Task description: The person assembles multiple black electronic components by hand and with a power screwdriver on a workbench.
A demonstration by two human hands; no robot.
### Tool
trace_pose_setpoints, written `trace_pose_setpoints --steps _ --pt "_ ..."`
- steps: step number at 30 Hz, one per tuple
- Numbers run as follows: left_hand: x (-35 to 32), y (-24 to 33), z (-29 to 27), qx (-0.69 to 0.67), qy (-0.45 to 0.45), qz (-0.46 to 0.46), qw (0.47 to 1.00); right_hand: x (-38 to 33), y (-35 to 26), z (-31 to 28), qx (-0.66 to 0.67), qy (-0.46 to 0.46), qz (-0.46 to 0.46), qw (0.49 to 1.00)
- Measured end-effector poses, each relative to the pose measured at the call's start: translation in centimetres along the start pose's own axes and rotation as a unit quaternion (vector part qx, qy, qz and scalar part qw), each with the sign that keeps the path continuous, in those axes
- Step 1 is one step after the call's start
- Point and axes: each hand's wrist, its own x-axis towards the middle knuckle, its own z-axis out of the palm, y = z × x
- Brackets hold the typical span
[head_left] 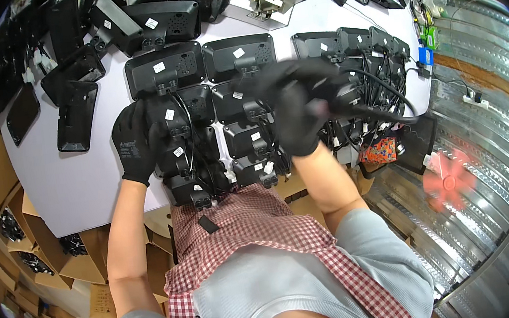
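My left hand [133, 143], in a black glove, is at the left edge of a black display unit [169, 114] in the left column, with fingers curled against its side. A thin cable runs down beside that unit. My right hand [298, 121], also gloved in black, is raised over the gap between the columns and smeared by motion. A thick black cable [381, 114] trails rightward from it; the dark blurred shape around its fingers cannot be made out. Beneath and around both hands lie rows of black display units [245, 139] with stubby mounts, white labels and cables.
More black housings [77, 116] lie at the left of the white table [51, 191]. A metal fixture [268, 0] stands at the far side. Cabled units [373, 42] crowd the right. Cardboard boxes [87, 256] stand below left; a red fan [449, 182] is at right.
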Motion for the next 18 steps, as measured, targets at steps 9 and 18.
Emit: trace_pose_setpoints --steps 9,18 --pt "-5.3 2.7 -0.7 -0.066 0.060 -0.127 0.988 11.6 2.1 -4.2 -0.108 0.012 -0.208 0.972" --pt "-8.9 4.4 0.0 -0.130 0.030 -0.119 0.984 6.3 0.2 -3.6 -0.004 -0.020 -0.098 0.995"
